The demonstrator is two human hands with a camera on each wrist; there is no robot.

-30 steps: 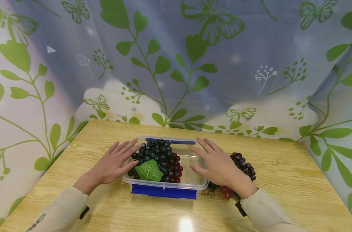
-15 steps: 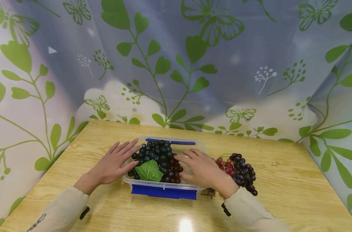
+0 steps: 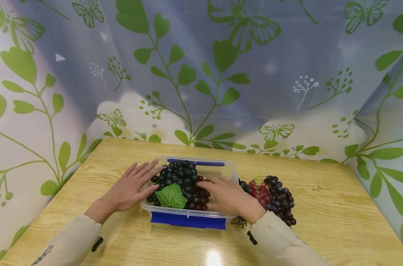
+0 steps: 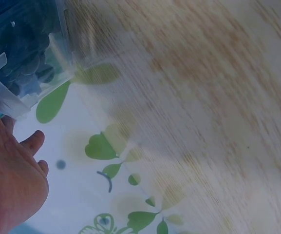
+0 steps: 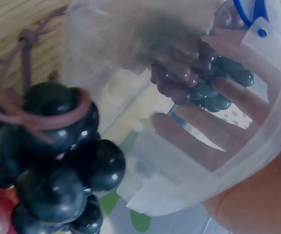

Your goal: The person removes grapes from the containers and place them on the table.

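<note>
Your left hand (image 3: 128, 189) lies relaxed at the left rim of the clear plastic container (image 3: 201, 213); your right hand (image 3: 227, 195) extends loosely inside, beside dark-red grapes (image 3: 196, 200).

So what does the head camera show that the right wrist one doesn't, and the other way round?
Only in the head view: the left hand, at one end of the clear container, and the green leaf on the black grapes inside.

Only in the right wrist view: a stem loop across the dark bunch, and fingers seen through the container's wall.

In both: the right hand, container and red grapes outside it.
</note>
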